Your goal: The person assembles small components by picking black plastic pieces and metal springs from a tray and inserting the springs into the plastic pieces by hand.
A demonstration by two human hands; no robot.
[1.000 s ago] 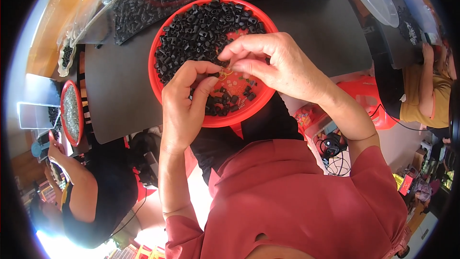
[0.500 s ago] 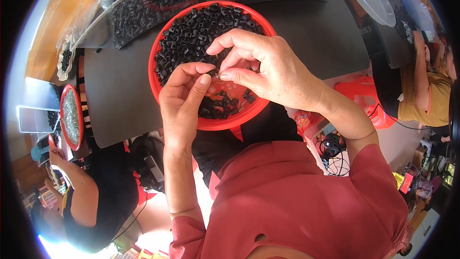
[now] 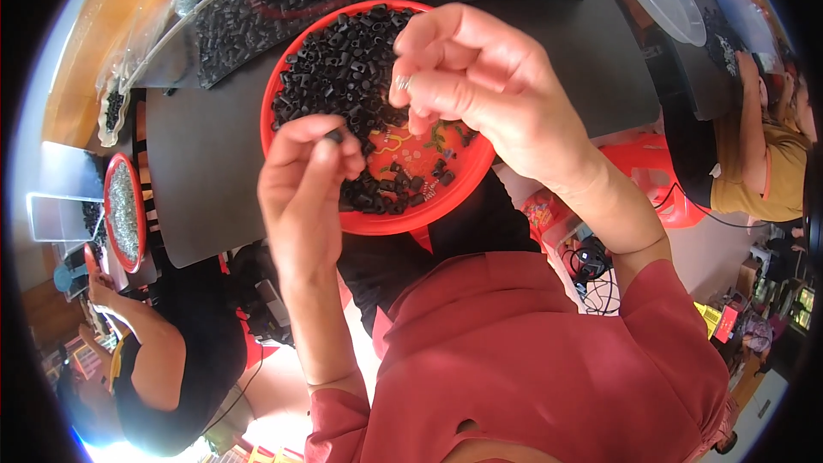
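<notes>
My left hand point(image 3: 300, 184) is over the left side of a red round tray point(image 3: 463, 193). Its thumb and fingers pinch a small black plastic piece point(image 3: 334, 135). Higher and to the right, my right hand point(image 3: 497, 90) pinches a small silvery coil spring point(image 3: 403, 82) at its fingertips. The two hands are apart. Beneath them, a heap of small hollow black pieces point(image 3: 330, 77) fills the far and left part of the tray. A smaller cluster of black pieces point(image 3: 386, 193) lies at its near side, with a few tiny springs point(image 3: 430, 191) beside it.
Clear bins of black pieces point(image 3: 274, 21) stand along the far side of the dark table point(image 3: 201, 171). At the left is a red tray of silvery small parts point(image 3: 124, 210). Co-workers sit at left point(image 3: 154, 360) and right point(image 3: 763, 154). A red stool point(image 3: 643, 176) stands at the right.
My hands have come apart. The left moved left and slightly toward me with the black piece; the right rose away, and the spring now shows at its fingertips.
</notes>
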